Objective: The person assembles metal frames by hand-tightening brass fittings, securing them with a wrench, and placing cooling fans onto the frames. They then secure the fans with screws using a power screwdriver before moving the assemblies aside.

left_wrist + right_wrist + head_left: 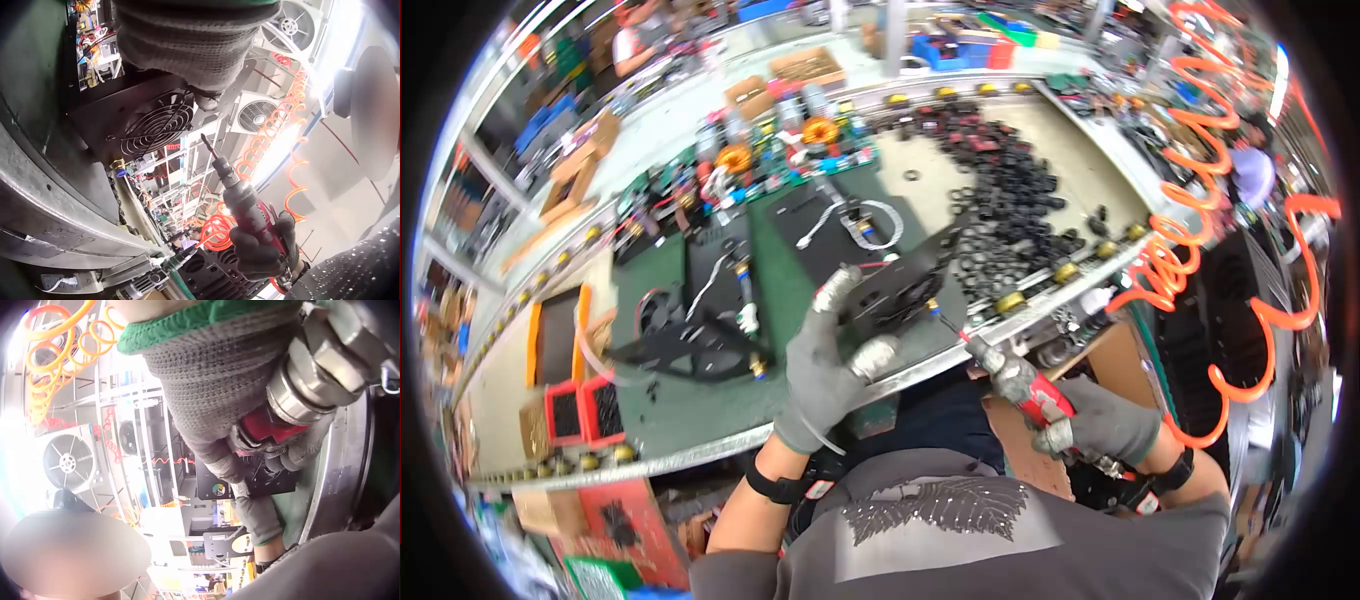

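Note:
My gloved left hand [818,375] holds a black metal panel [895,292] tilted up above the bench, thumb and fingers at its near edge. On that panel, in the left wrist view, sits a cooling fan under a round wire grille [159,128]. My gloved right hand [1105,422] grips a red and grey air screwdriver [1032,388], its bit pointing up toward the panel. A gap shows between the bit tip [204,139] and the grille in the left wrist view. The screwdriver's metal hose fitting [306,381] shows large in the right wrist view.
On the green bench mat [800,345] lie black chassis plates with wires and a second fan panel [690,345]. Circuit boards [775,150] line the back. Many small black rings [1010,200] are heaped to the right. An orange coiled hose [1185,240] hangs at right.

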Demonstrator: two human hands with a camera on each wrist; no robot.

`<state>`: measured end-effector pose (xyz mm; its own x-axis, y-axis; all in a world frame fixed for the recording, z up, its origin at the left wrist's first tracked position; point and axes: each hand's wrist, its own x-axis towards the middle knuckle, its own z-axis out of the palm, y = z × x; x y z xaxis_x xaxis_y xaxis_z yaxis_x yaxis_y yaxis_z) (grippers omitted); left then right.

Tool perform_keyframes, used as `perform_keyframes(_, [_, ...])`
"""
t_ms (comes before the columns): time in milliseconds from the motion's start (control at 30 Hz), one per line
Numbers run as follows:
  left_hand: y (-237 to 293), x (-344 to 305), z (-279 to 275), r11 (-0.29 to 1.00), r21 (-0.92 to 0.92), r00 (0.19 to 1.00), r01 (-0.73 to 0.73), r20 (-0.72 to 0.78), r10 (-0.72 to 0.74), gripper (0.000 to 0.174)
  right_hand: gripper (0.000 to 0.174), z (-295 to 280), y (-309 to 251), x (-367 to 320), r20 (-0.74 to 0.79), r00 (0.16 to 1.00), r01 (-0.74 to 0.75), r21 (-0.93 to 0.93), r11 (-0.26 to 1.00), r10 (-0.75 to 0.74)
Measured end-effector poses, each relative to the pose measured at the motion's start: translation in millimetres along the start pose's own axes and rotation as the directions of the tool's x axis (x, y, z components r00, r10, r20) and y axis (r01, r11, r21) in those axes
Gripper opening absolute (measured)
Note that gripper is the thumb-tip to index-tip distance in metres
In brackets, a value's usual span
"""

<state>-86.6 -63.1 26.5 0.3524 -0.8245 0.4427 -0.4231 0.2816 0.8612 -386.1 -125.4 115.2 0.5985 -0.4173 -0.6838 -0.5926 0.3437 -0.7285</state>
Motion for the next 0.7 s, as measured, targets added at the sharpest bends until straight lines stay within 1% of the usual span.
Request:
perform_keyframes(33, [-5.0, -15.3, -7.0, 0.99, 0.134, 0.998, -0.049, -0.031, 0.054, 0.064, 0.034, 3.0, -1.6, 0.6, -0.001, 0.995, -0.098, 0.01, 0.995, 0.099])
perform_keyframes(100, [-15.3, -53.7, -34.6, 0.981, 0.188, 0.993, 0.04, 0.099, -0.06, 0.059, 0.043, 16.7, 12.6, 21.4, 0.069, 0.995, 0.065, 0.066, 0.996, -0.07])
perform_keyframes(133, [1.6, -65.4, -56.7, 0.923, 0.183, 0.892, 0.339, 0.249, -0.377, 0.049, 0.046, 19.5, 12.9, 33.5, 0.125, 0.992, 0.03, -0.032, 0.999, -0.026])
perform_keyframes(167, [0.6, -81.0, -77.2, 0.882, 0.303, 0.858, 0.36, 0.264, -0.441, 0.033, 0.049, 21.6, 14.2, 45.7, 0.162, 0.987, 0.005, -0.128, 0.992, 0.016])
perform_keyframes(200, [-2.9, -94.3, -100.4, 0.855, 0.337, 0.857, 0.393, 0.203, -0.474, 0.032, 0.043, 24.7, 23.1, 63.4, 0.205, 0.978, 0.086, -0.203, 0.975, -0.043])
perform_keyframes(233, [-3.8, -103.4, -124.3, 0.833, 0.362, 0.852, 0.418, 0.162, -0.497, 0.03, 0.043, 32.6, 19.2, 74.5, 0.255, 0.966, 0.098, -0.21, 0.973, -0.042])
perform_keyframes(267, [-1.5, -108.9, -145.4, 0.753, 0.347, 0.812, 0.559, -0.046, -0.582, 0.028, 0.04, 39.3, 13.6, 83.7, 0.288, 0.958, 0.08, -0.247, 0.966, -0.006])
perform_keyframes(300, [-0.6, -111.7, -165.5, 0.672, 0.298, 0.735, 0.678, -0.239, -0.635, 0.026, 0.037, 45.1, 7.8, 91.0, 0.307, 0.951, 0.062, -0.282, 0.957, 0.029])
perform_keyframes(333, [-21.3, -121.8, -189.5, 0.692, 0.328, 0.76, 0.643, -0.389, -0.522, 0.029, 0.034, 52.0, 1.1, 98.5, 0.327, 0.942, 0.036, -0.309, 0.95, 0.071])
perform_keyframes(367, [-40.7, -128.5, -207.5, 0.707, 0.364, 0.762, 0.607, -0.52, -0.387, 0.031, 0.034, 58.8, -5.5, 105.6, 0.336, 0.939, 0.042, -0.313, 0.949, 0.069])
perform_keyframes(433, [-40.3, -119.6, -217.1, 0.621, 0.362, 0.667, 0.695, -0.648, -0.368, 0.027, 0.037, 72.1, -12.9, 119.4, 0.418, 0.908, 0.124, -0.312, 0.942, 0.019])
perform_keyframes(467, [-57.2, -121.9, -225.4, 0.59, 0.387, 0.659, 0.708, -0.662, -0.357, 0.031, 0.043, 78.9, -6.5, 127.2, 0.412, 0.906, 0.216, -0.267, 0.939, -0.092])
perform_keyframes(500, [-64.9, -119.3, -228.0, 0.591, 0.388, 0.659, 0.707, -0.664, -0.353, 0.031, 0.043, 84.6, -6.7, 133.4, 0.414, 0.905, 0.221, -0.267, 0.938, -0.095])
perform_keyframes(567, [-79.1, -114.1, -226.8, 0.415, 0.528, 0.661, 0.741, -0.682, -0.314, 0.036, 0.056, 97.0, -17.6, 142.3, 0.534, 0.819, 0.387, -0.243, 0.89, -0.21])
perform_keyframes(600, [-76.0, -110.2, -223.8, 0.404, 0.506, 0.636, 0.762, -0.701, -0.323, 0.039, 0.067, 107.3, -37.7, 128.3, 0.575, 0.796, 0.322, -0.139, 0.936, -0.188])
perform_keyframes(633, [-82.2, -113.5, -223.7, 0.477, 0.549, 0.699, 0.686, -0.679, -0.225, 0.037, 0.072, 103.5, -15.2, 144.8, 0.606, 0.775, 0.25, -0.033, 0.968, -0.18])
perform_keyframes(667, [-90.4, -118.9, -227.7, 0.526, 0.529, 0.706, 0.666, -0.675, -0.215, 0.037, 0.078, 115.0, -18.8, 146.3, 0.637, 0.665, 0.398, 0.141, 0.906, -0.391])
perform_keyframes(700, [-109.9, -122.4, -229.3, 0.703, 0.388, 0.712, 0.597, -0.66, -0.24, 0.037, 0.089, 114.5, 0.8, 162.4, 0.628, 0.649, 0.436, 0.157, 0.886, -0.43])
